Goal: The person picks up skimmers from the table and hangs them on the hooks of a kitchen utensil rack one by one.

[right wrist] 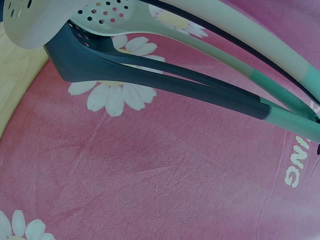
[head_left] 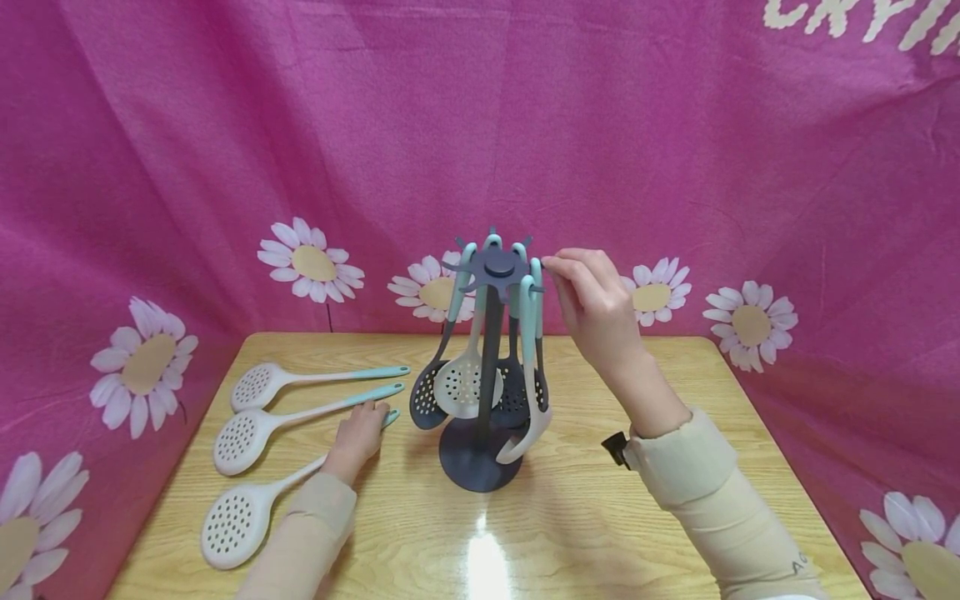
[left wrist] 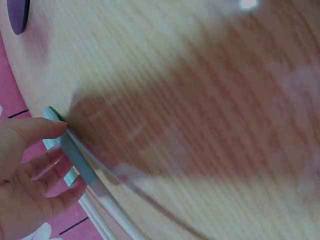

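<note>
My left hand (head_left: 361, 437) grips the mint handle of the nearest white skimmer (head_left: 232, 523), which lies on the table. In the left wrist view its thumb and fingers are on either side of that handle (left wrist: 77, 157). Two more white skimmers (head_left: 242, 440) lie beyond it. A dark utensil rack (head_left: 487, 367) stands upright with dark and white perforated utensils hanging from its hooks. At the rack's right side my right hand (head_left: 596, 304) pinches a hook tip beside a hanging dark utensil's mint handle (head_left: 536, 279). The right hand is outside the right wrist view.
The wooden table (head_left: 600, 533) has a pink flowered cloth (head_left: 480, 117) behind and along its sides. A white perforated utensil (head_left: 525, 442) hangs at the rack's front right, above the round base (head_left: 468, 471). A dark clip (head_left: 617, 450) sits at the right cuff.
</note>
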Demonstrator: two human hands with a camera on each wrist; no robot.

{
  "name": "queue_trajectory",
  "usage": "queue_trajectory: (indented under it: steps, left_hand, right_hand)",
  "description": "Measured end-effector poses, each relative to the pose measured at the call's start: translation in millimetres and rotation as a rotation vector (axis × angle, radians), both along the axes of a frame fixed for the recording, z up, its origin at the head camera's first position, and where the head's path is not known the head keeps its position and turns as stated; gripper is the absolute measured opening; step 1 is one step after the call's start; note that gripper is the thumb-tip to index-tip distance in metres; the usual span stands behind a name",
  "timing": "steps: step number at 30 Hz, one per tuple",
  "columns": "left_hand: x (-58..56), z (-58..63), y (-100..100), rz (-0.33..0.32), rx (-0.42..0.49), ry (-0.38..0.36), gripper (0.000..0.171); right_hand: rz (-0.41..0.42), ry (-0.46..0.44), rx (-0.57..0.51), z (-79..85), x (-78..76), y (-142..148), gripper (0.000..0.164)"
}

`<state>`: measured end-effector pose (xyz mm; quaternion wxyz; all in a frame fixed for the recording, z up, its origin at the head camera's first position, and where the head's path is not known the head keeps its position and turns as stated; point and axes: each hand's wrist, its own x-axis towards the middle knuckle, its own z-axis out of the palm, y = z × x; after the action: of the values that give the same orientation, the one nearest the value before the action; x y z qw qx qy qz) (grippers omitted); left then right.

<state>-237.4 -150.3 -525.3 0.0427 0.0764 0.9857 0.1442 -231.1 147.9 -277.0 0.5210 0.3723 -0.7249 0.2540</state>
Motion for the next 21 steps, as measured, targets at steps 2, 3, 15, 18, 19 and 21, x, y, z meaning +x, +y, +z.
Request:
queue_trajectory:
  steps: [2,3,15,18,19,21]
  left_hand:
    - [0.4,-2.3,-0.4,0.007,0.002,-0.001,0.037]
    - [0.7,-3.0,-0.5,0.009,0.003,-0.001,0.037]
    - [2.4,-7.4,0.8,0.045,-0.015,0.022,0.033]
    - [2.1,-8.0,1.2,0.05,-0.015,0.024,0.033]
    - [2.1,-8.3,1.1,0.051,-0.015,0.026,0.033]
    - [2.1,-8.4,1.1,0.052,-0.014,0.026,0.034]
  right_hand:
    - [-0.002,0.0,0.002,0.0,0.1,-0.1,0.016]
    - [-0.003,0.0,0.003,0.1,0.1,-0.1,0.016]
    - [-0.003,0.01,0.002,-0.1,0.0,-0.4,0.016]
    - [-0.001,0.01,0.005,-0.5,0.0,-0.2,0.016]
    - [-0.002,0.01,0.006,-0.8,0.0,-0.1,0.015]
    - [-0.002,0.009,0.007,-0.9,-0.1,0.1,0.015]
